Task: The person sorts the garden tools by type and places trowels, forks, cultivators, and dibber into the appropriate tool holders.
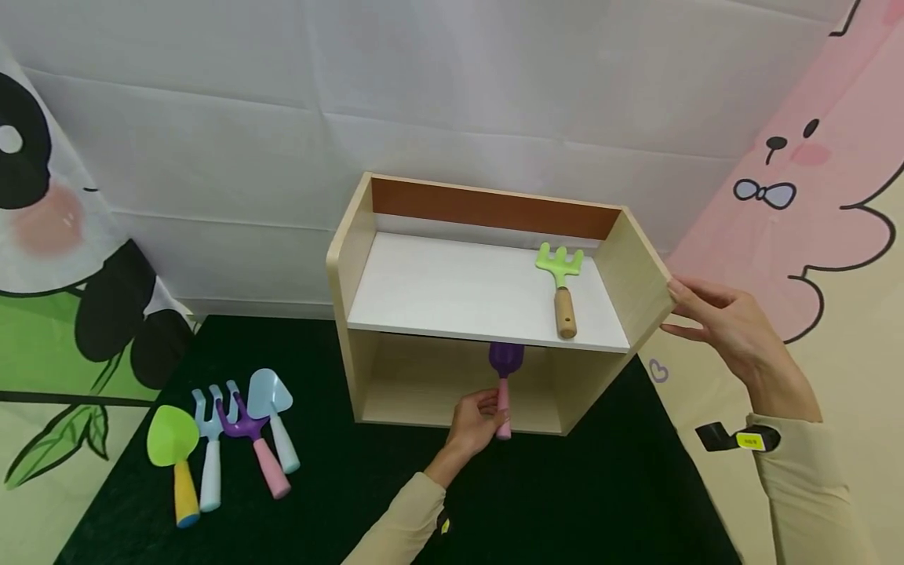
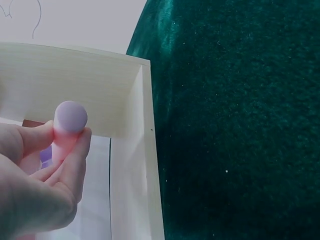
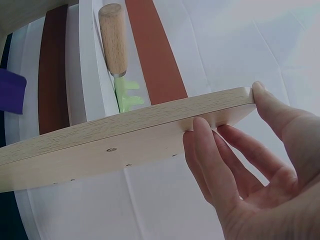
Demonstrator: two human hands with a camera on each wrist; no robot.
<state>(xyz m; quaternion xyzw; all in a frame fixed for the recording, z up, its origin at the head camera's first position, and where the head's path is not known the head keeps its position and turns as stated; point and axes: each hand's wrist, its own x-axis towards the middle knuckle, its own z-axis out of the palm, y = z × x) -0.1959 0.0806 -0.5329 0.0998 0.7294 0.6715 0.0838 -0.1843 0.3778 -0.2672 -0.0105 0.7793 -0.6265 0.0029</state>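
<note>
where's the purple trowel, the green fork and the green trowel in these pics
Purple trowel [image 1: 505, 361]: head view, on its purple blade.
Green fork [image 1: 564, 305]: head view, on its wooden handle.
Green trowel [image 1: 173, 439]: head view, on its green blade.

Left hand [image 1: 472, 428] pinches low — right hand [image 1: 739, 335] grips higher.

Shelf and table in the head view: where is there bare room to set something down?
Free: the upper shelf left of the green fork; the lower shelf left of the purple shovel; the table right of the left sleeve. Crowded: the table's left side, where four tools lie bunched.
</note>
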